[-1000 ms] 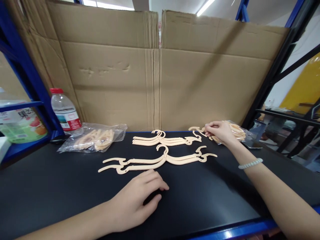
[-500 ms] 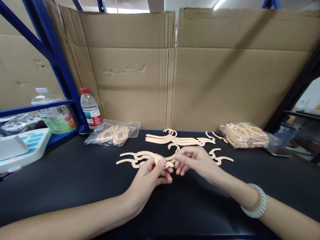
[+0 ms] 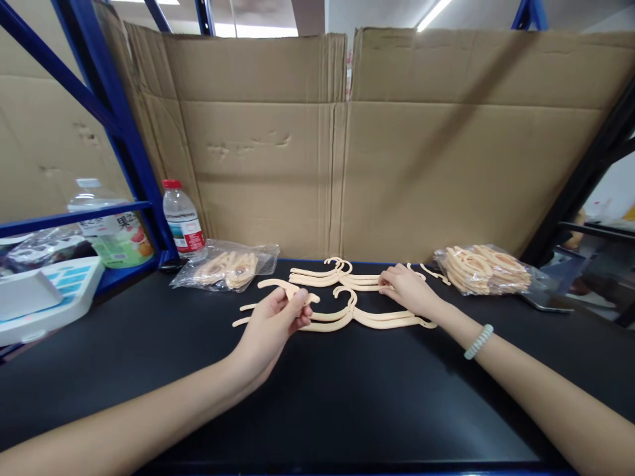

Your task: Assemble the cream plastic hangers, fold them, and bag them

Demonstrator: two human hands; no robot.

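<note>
Black tabletop [image 3: 342, 410] with two rows of pale hangers, part done

Brown cardboard [image 3: 258, 165] walls off the far side of the table. On the near side, the left hand [image 3: 272, 325] pinches a curved piece [image 3: 274, 283] between thumb and fingers, holding it above the left end of the near hangers [image 3: 384, 324]. The right hand [image 3: 409, 289] has its fingertips at the right end of the far hangers [image 3: 313, 282]; I cannot tell whether they have closed on anything.

By my reading, the work is somewhere midway. Two pale tips stick out left of the near row, whereas the far row's left ends look blunt, with nothing beyond them. Loose curved pieces [image 3: 435, 275] lie to the far right, and the clear bags at left [image 3: 218, 270] and right [image 3: 483, 270] hold more pale parts. Hands and forearm hide several ends, so no full count is possible.
</note>
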